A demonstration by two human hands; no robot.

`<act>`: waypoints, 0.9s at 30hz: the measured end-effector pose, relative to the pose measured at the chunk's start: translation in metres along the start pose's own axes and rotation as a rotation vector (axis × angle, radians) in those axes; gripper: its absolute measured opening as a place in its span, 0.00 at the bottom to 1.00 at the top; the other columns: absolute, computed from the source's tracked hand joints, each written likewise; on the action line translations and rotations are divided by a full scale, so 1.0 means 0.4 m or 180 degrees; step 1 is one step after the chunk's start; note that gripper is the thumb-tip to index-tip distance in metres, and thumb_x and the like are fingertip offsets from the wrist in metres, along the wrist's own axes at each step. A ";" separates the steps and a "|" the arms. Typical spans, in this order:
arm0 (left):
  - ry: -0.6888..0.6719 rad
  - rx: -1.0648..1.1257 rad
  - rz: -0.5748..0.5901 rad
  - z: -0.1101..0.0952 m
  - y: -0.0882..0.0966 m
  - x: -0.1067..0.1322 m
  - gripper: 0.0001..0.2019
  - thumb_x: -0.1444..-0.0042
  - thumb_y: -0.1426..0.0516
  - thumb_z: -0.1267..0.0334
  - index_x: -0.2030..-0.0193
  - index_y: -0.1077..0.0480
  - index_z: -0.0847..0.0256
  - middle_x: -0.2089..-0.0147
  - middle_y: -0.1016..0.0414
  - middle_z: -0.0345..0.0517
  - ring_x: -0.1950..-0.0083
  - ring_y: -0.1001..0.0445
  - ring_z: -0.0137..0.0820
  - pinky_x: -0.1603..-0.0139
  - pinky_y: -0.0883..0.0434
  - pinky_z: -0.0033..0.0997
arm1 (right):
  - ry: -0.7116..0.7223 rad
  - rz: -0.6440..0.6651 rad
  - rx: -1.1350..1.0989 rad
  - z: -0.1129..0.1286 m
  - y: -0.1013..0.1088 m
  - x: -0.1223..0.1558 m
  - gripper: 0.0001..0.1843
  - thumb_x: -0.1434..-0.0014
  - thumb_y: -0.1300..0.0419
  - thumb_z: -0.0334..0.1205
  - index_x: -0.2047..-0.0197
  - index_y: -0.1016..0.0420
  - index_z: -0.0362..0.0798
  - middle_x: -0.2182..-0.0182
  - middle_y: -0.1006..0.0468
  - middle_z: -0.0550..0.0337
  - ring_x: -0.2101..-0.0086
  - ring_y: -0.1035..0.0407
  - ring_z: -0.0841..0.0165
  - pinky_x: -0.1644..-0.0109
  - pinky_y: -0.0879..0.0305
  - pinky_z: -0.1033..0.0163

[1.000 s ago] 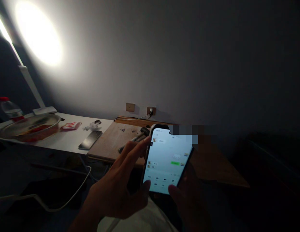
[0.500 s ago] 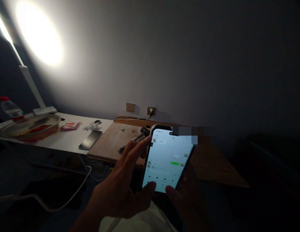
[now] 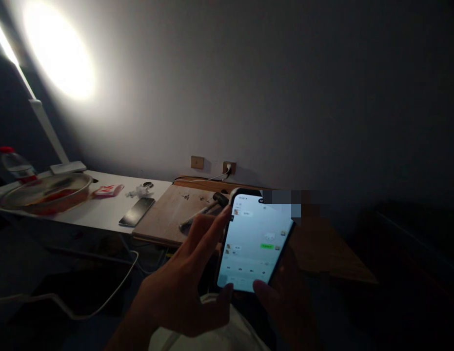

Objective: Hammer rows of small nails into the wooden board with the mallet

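A lit smartphone (image 3: 254, 243) showing a chat screen is held up in front of me, tilted, its upper right corner blurred out by blocks. My left hand (image 3: 183, 282) grips its left side, with fingers along the upper left edge and the thumb at the bottom left corner. From the right, my right hand (image 3: 281, 292) holds the lower part, its thumb on the bottom edge of the screen. Most of the right hand's fingers are behind the phone and in deep shadow. Just behind my left fingers lies a hammer (image 3: 218, 199) on the wooden board.
A wooden board (image 3: 164, 214) adjoins a white table (image 3: 106, 212). On the white table are a second phone (image 3: 137, 212), a red-and-white packet (image 3: 108, 190), crumpled plastic (image 3: 139, 191), a large bowl (image 3: 84, 192), a bottle (image 3: 16, 163) and a lamp (image 3: 47, 126). A white cable (image 3: 109, 295) hangs below.
The phone has shifted slightly to the right with both hands on it. My left thumb has moved down off the screen toward the bottom edge.
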State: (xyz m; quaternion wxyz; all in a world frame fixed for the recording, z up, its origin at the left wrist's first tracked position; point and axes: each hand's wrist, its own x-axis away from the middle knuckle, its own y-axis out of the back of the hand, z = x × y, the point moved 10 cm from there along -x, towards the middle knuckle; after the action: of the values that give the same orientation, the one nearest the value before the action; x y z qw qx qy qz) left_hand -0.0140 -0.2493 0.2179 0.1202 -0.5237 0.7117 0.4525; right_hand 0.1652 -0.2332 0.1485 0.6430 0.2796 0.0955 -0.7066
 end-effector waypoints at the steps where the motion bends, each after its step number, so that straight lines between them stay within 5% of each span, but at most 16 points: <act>1: 0.0015 -0.0025 0.0039 0.002 -0.001 0.001 0.57 0.47 0.37 0.71 0.20 0.68 0.43 0.23 0.47 0.51 0.29 0.39 0.54 0.37 0.24 0.55 | -0.0019 0.0004 -0.0021 -0.002 -0.001 0.002 0.39 0.43 0.32 0.47 0.31 0.36 0.56 0.52 0.16 0.50 0.57 0.18 0.52 0.61 0.17 0.54; 6: 0.0150 -0.0005 0.0132 0.022 -0.007 0.005 0.58 0.47 0.37 0.71 0.20 0.71 0.42 0.23 0.49 0.51 0.30 0.38 0.52 0.39 0.22 0.51 | -0.0107 -0.0220 -0.0034 0.032 -0.009 0.017 0.31 0.42 0.33 0.43 0.35 0.30 0.55 0.51 0.17 0.50 0.51 0.21 0.49 0.55 0.18 0.48; 10: 0.0144 0.0092 0.0160 0.015 -0.013 0.010 0.59 0.47 0.37 0.71 0.20 0.73 0.41 0.23 0.50 0.51 0.32 0.36 0.52 0.41 0.21 0.52 | -0.0357 -0.0255 -0.0127 0.043 -0.023 0.018 0.27 0.40 0.34 0.41 0.38 0.29 0.56 0.51 0.16 0.53 0.55 0.19 0.55 0.55 0.18 0.54; 19: 0.0046 0.0161 -0.0063 0.012 0.001 -0.002 0.56 0.46 0.38 0.73 0.20 0.68 0.43 0.23 0.47 0.53 0.32 0.35 0.53 0.40 0.22 0.54 | 0.0075 -0.0048 0.0102 0.054 -0.021 0.018 0.36 0.42 0.40 0.33 0.31 0.36 0.61 0.47 0.18 0.55 0.50 0.21 0.53 0.47 0.20 0.49; 23: 0.0020 0.0177 -0.0103 0.007 0.004 0.000 0.56 0.46 0.37 0.73 0.20 0.67 0.44 0.22 0.47 0.52 0.29 0.38 0.54 0.37 0.25 0.57 | 0.0403 0.0249 0.0296 0.072 -0.041 0.017 0.42 0.47 0.38 0.26 0.31 0.36 0.62 0.45 0.19 0.56 0.51 0.20 0.54 0.51 0.18 0.53; 27: -0.0029 0.0114 -0.0087 0.002 0.007 0.001 0.54 0.45 0.38 0.72 0.20 0.65 0.45 0.22 0.47 0.51 0.28 0.39 0.55 0.36 0.26 0.59 | 0.0350 0.0194 0.0209 0.053 -0.028 0.014 0.38 0.41 0.37 0.31 0.30 0.37 0.62 0.47 0.17 0.56 0.54 0.18 0.54 0.56 0.17 0.54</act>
State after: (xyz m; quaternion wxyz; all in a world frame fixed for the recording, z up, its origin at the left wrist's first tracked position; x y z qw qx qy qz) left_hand -0.0169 -0.2487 0.2187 0.1390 -0.5291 0.7118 0.4405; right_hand 0.1486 -0.2468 0.1604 0.6485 0.3417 0.0990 -0.6730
